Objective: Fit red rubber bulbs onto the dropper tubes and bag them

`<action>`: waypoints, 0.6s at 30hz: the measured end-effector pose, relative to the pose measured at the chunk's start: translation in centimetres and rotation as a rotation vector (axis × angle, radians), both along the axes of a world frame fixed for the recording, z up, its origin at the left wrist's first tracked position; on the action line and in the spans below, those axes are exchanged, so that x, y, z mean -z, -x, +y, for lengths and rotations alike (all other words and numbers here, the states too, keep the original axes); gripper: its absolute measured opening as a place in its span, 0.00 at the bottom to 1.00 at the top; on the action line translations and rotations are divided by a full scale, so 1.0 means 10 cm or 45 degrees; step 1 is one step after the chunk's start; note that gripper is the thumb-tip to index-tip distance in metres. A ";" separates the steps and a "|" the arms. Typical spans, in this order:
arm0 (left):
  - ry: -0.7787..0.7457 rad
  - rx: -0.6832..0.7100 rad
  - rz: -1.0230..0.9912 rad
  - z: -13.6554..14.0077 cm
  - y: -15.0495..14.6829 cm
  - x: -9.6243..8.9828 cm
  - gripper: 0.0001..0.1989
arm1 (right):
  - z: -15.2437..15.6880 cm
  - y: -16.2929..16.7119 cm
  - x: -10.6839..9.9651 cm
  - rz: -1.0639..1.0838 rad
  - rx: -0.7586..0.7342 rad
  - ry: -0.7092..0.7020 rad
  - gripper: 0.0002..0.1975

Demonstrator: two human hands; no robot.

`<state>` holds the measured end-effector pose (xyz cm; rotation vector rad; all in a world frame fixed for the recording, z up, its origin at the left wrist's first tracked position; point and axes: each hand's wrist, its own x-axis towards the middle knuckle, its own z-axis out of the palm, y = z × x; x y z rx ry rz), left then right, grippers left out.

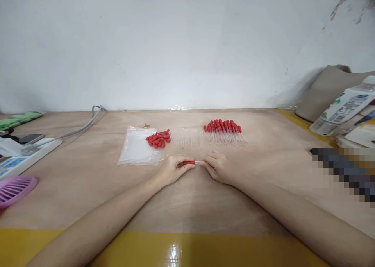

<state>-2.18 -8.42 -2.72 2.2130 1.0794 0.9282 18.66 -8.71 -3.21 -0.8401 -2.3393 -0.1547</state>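
Note:
Between thumb and fingers, my left hand (175, 168) pinches a red rubber dropper bulb (188, 162). My right hand (216, 167) grips a thin clear dropper tube (197, 162), whose end meets the bulb's mouth; how deep it sits inside cannot be told. Behind my left hand lies a pile of loose red bulbs (158, 139), partly over clear plastic bags (136, 147). A row of bare clear tubes (186, 137) lies to the right of that pile. Farther right are several droppers with red bulbs fitted (224, 127), their tips pointing toward me.
At left are a white power strip (32, 151) with a grey cable, a phone (31, 138) and a pink fan (16, 189). A labelled bottle (342, 106) leans at right beside a beige container (319, 91). A white wall backs the wooden table (88, 196); yellow tape lines its front edge.

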 end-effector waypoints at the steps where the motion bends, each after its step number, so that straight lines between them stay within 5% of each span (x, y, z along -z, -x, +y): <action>1: -0.015 -0.006 0.009 0.00 0.00 -0.01 0.10 | 0.00 0.00 -0.02 -0.010 0.017 0.013 0.17; 10: -0.277 -0.132 0.083 0.06 0.06 -0.03 0.19 | 0.02 -0.12 -0.20 -0.095 0.248 0.182 0.12; 15: -0.288 -0.053 0.284 0.08 0.06 -0.07 0.14 | 0.44 -0.27 -0.34 0.288 0.687 0.549 0.09; 18: -0.274 -0.014 0.321 0.08 0.05 -0.07 0.14 | 0.72 -0.28 -0.38 0.399 0.963 0.559 0.09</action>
